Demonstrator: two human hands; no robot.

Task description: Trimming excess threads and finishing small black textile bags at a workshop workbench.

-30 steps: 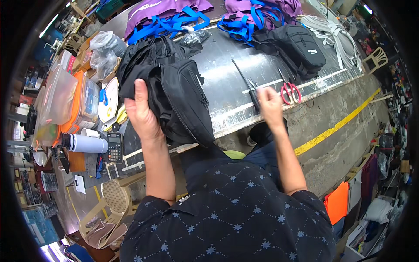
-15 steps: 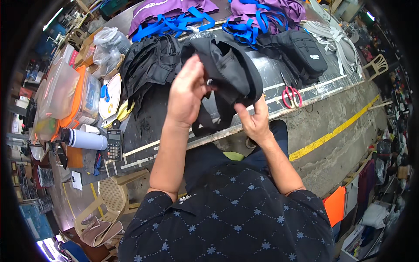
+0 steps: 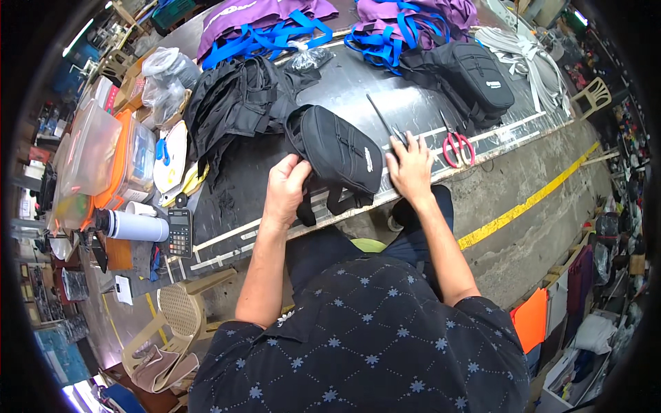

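Observation:
A small black bag (image 3: pixel 342 148) with front zips and a white print lies tilted near the front edge of the dark table, its straps hanging toward me. My left hand (image 3: pixel 284 187) is closed on the bag's left edge, pinching the fabric between thumb and fingers. To the right of the bag, my right hand (image 3: pixel 413 170) rests over the table with fingers spread. Its fingertips meet the near end of a slim dark metal tool (image 3: pixel 383 115), whose exact kind I cannot make out. Red-handled scissors (image 3: pixel 458 148) lie just right of that hand.
Another black bag (image 3: pixel 478 81) sits at the back right, and black bag pieces (image 3: pixel 241 103) lie left. Purple fabric with blue straps (image 3: pixel 272 40) covers the far side. Calculator (image 3: pixel 180 233), bottle (image 3: pixel 138 224) and plastic bins (image 3: pixel 93 151) stand left. A plastic chair (image 3: pixel 180 310) is below.
The black bag has come down onto the table with its printed front up. My left hand has moved lower along it; my right hand has left it and reached toward the slim tool.

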